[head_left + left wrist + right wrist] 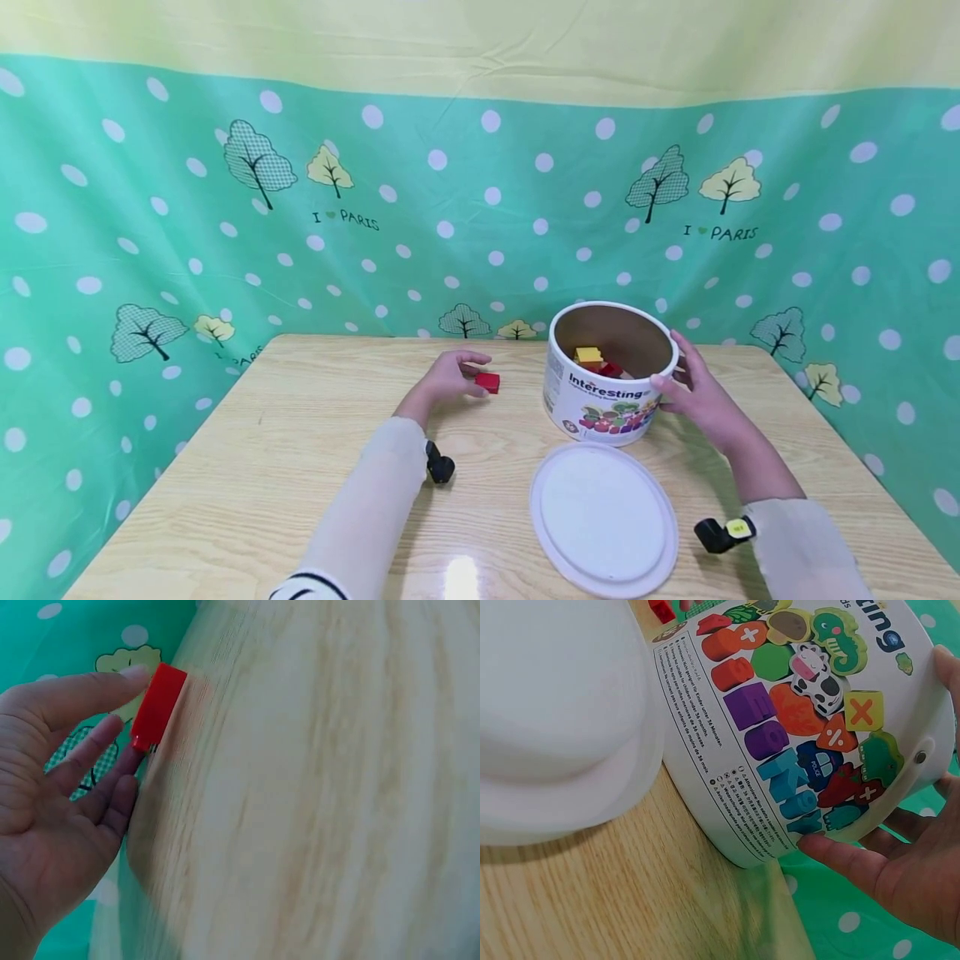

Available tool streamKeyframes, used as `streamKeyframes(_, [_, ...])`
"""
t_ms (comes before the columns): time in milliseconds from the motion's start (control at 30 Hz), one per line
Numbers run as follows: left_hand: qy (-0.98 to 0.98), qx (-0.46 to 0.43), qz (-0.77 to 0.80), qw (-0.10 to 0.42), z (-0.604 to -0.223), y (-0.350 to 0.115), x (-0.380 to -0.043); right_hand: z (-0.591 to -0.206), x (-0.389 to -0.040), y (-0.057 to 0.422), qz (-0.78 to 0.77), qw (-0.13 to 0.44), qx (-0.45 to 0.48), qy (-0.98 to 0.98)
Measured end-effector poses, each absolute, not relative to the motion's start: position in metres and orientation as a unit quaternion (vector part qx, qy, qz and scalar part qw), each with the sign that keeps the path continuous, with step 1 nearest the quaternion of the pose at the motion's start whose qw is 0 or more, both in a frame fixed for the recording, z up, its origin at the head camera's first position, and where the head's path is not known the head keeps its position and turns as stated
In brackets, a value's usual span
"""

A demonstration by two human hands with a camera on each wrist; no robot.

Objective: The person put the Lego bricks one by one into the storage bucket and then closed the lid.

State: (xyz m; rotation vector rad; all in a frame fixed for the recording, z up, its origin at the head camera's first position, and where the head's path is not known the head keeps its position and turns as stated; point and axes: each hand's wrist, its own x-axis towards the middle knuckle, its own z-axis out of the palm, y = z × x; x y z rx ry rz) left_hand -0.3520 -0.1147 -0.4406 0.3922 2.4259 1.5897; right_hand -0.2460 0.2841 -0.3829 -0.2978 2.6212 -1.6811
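A small red block (487, 382) lies on the table near its far side. My left hand (447, 377) is beside it, thumb and fingers spread apart around its near end. Seen from the left wrist, the thumb tip reaches the edge of the red block (159, 705) and the index fingertip stands off it. At the right, a white round bucket (600, 408) printed "Interesting" stands tilted, with a yellow block (588, 357) and red pieces inside. My right hand (693, 385) holds the bucket at its right side, fingers at the rim and thumb on the front.
A round white lid (606, 517) lies flat in front of the bucket. The wooden table (300, 433) ends at the back against a green dotted curtain (420, 217). In the right wrist view, a strap handle (900, 799) is fixed to the bucket's side.
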Motion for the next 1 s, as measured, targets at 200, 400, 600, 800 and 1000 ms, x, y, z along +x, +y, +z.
streamKeyframes(200, [0.833, 0.135, 0.523, 0.12, -0.439, -0.117, -0.35, -0.383, -0.247, 0.285, -0.539, 0.003, -0.1, 0.836])
streamKeyframes(400, [0.868, 0.159, 0.46, 0.098, -0.442, -0.116, -0.349, -0.384, -0.247, 0.284, -0.539, 0.006, -0.103, 0.836])
streamKeyframes(600, [0.88, 0.16, 0.437, 0.092, -0.441, -0.115, -0.345, -0.384, -0.247, 0.283, -0.542, 0.006, -0.103, 0.834])
streamKeyframes(800, [0.884, 0.157, 0.431, 0.087, -0.436, -0.115, -0.34, -0.385, -0.248, 0.285, -0.538, 0.004, -0.098, 0.837])
streamKeyframes(1000, [0.883, 0.165, 0.434, 0.068, -0.426, -0.113, -0.335, -0.385, -0.247, 0.285, -0.537, 0.005, -0.093, 0.839])
